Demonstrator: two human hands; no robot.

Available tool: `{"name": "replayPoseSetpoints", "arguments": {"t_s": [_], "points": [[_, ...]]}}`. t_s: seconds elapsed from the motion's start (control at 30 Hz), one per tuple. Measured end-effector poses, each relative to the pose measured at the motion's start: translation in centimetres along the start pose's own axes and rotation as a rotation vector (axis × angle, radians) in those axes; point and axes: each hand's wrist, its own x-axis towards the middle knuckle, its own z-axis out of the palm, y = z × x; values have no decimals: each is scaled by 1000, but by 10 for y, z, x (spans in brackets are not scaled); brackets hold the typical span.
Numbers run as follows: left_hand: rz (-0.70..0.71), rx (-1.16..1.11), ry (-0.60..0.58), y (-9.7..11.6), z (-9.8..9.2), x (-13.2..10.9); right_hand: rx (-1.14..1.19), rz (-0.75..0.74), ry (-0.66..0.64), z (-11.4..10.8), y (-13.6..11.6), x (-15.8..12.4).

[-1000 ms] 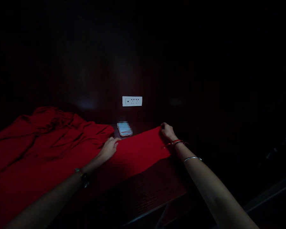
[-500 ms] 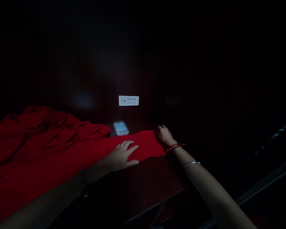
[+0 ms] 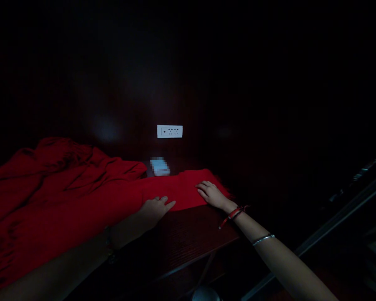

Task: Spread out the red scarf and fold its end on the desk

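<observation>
A red fringed scarf (image 3: 172, 186) stretches across the dark wooden surface. Its right part lies smooth and narrow, ending in a fringe, while the left part is heaped in loose folds. My left hand (image 3: 155, 211), with a ring on one finger, rests at the near edge of the smooth strip. Its thumb points outward and the other fingers lie over the cloth, partly hidden. Close to the fringed end, my right hand (image 3: 213, 195) lies flat on the scarf with its fingers stretched out. Neither hand lifts the cloth.
Behind the scarf lies a pale, blurred-out flat object (image 3: 160, 166). A white wall socket (image 3: 169, 131) is mounted above it. The wooden surface (image 3: 191, 234) ends at a front edge near me. A round pale object (image 3: 206, 293) shows below it.
My right hand has come off the scarf's far right end, moving nearer and slightly left, and the fringe now shows. My left hand has slid left and nearer along the cloth.
</observation>
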Motion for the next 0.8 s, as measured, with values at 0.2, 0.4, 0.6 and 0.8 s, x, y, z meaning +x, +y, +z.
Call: {"name": "replayPoseSetpoints", "arguments": {"t_s": [0.2,0.4,0.6,0.8], "points": [[18,-83,52,24,-4,-12,148,-120,-53,-24,-4,-18],[75,-60,87,47,-13,16,226,-151,-154,-59,-20,-34],[48,-179,136,26,-16,30,128,-127,-70,-59,-40,-47],[95,-220,303,1,-29,34,205,-59,94,-48,-38,-36]]}}
